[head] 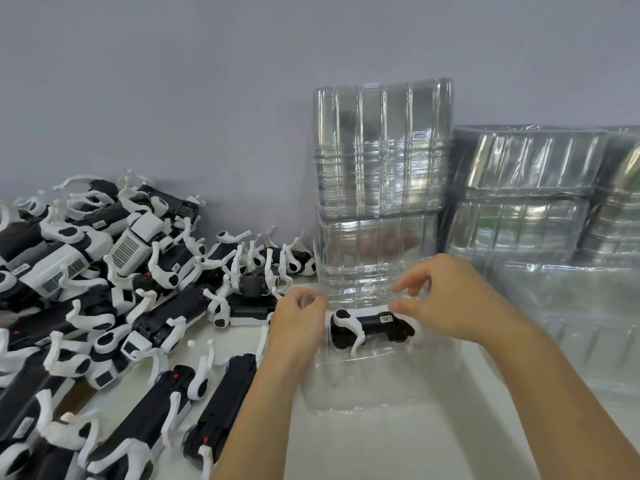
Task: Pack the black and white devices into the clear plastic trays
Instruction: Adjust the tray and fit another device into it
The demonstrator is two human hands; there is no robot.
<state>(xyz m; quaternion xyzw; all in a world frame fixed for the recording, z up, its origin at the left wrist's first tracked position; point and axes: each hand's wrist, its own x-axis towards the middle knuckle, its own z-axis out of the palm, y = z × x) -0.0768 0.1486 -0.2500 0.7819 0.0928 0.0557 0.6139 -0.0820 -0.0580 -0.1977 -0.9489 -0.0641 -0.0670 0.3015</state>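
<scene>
One black and white device (372,327) lies on its side in the far end of the clear tray (363,386) at the middle of the white table (363,445). That tray is our landmark. The left hand (299,322) sits at the tray's far left corner, fingers curled over the clear plastic edge, gripping it just beside the device's white-capped end. The right hand (446,303) hovers over the tray's far right side, thumb and fingertips drawn together in a pinch above the device's labelled end; whether they hold a flap of clear plastic or nothing at all, I cannot tell, the plastic is too transparent and the hand slightly blurred.

Left of the tray, a big heap of devices (104,289) sprawls across the table, black bodies and white curved arms tangled every which way, the nearest ones lying just beside the left forearm. Behind the tray, against the grey wall (207,81), stands a tall stack of empty trays (381,188). Right of the tray and farther back, more clear tray stacks (533,202) crowd together.
</scene>
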